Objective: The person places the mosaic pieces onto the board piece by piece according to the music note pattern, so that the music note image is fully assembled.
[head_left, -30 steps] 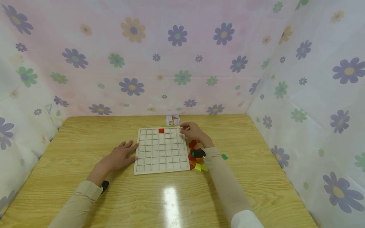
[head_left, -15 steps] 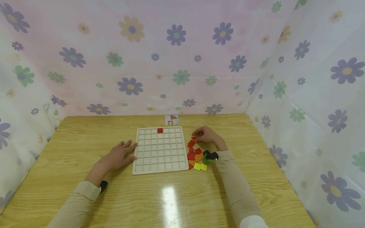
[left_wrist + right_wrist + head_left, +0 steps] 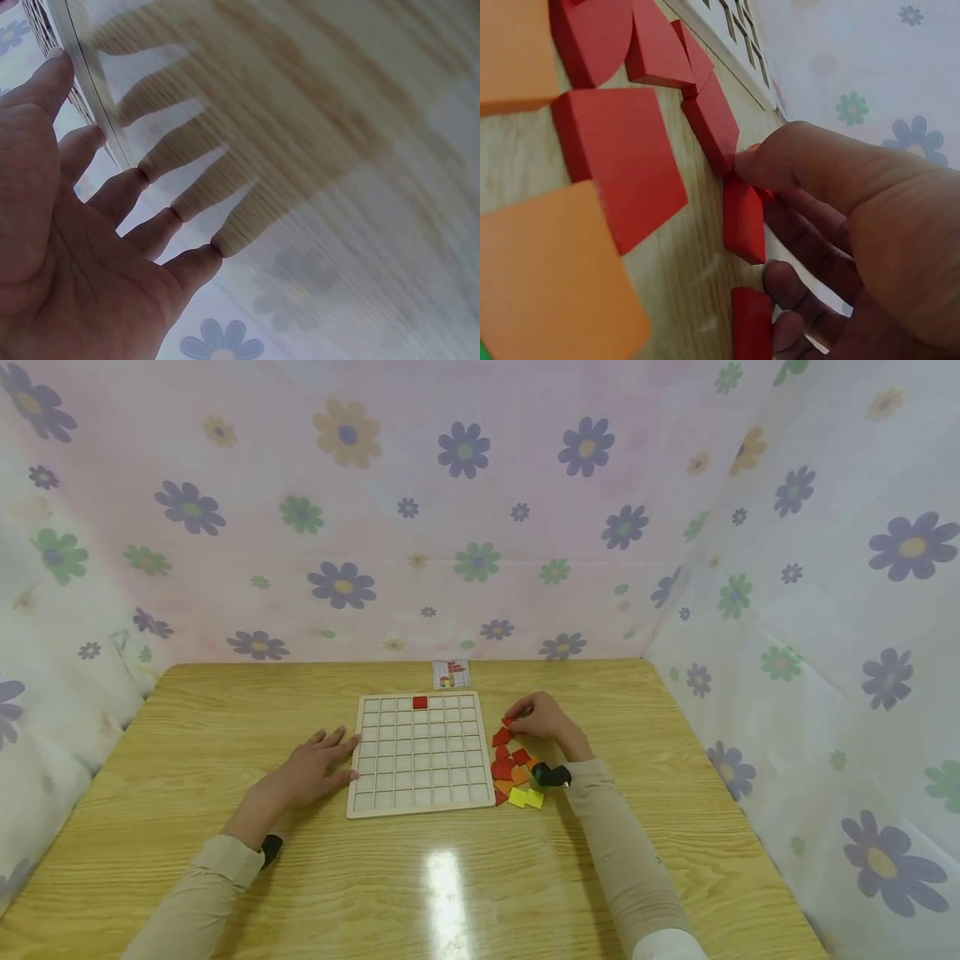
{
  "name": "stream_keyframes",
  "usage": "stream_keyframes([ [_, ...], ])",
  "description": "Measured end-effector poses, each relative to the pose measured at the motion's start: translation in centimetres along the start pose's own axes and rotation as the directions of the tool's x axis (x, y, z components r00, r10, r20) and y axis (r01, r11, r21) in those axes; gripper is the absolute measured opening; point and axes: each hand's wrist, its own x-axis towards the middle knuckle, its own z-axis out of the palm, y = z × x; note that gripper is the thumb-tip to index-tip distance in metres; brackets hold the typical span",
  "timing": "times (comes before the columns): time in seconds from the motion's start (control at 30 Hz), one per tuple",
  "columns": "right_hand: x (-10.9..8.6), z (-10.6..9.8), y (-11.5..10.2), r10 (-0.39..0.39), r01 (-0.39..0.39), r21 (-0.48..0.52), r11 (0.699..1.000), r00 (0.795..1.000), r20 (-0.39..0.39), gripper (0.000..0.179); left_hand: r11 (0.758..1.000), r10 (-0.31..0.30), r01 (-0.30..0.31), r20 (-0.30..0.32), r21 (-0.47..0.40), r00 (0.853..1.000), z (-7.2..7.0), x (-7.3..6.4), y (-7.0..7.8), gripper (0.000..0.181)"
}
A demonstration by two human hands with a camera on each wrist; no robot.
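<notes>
My left hand [image 3: 303,777] lies with fingers spread at the left edge of the wooden grid board [image 3: 412,812]. In the left wrist view, fingertips [image 3: 214,255] touch the tabletop and the thumb is at the board's edge. One red square tile [image 3: 420,702] sits in a top-row cell of the board. To the right of the board, my right hand [image 3: 546,718] pinches a small red block [image 3: 744,221] between thumb and fingers, at the top of the pile. Another red block [image 3: 751,322] lies under its outer fingers.
Red, orange and yellow tiles [image 3: 517,797] lie in a loose pile along the board's right side. A printed pattern card [image 3: 452,674] rests behind the board. Flowered cloth [image 3: 480,527] hangs around the table's back and sides.
From above the board's top right corner, my right hand has moved right to the red blocks and pinches one. The left hand has kept its place at the board.
</notes>
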Motion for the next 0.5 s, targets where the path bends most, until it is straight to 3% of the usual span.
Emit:
stream_keyframes([
  [0.2,-0.15,0.37,0.33,0.044,-0.041,0.059,0.997,0.998,-0.055,0.017,1.0,-0.001,0.001,0.003,0.005,1.0,0.15,-0.14,-0.25,0.065],
  [0.5,-0.54,0.82,0.67,-0.012,0.022,0.092,0.995,0.994,-0.108,0.013,1.0,0.014,-0.014,-0.011,0.002,1.0,0.06,-0.07,-0.17,0.064],
])
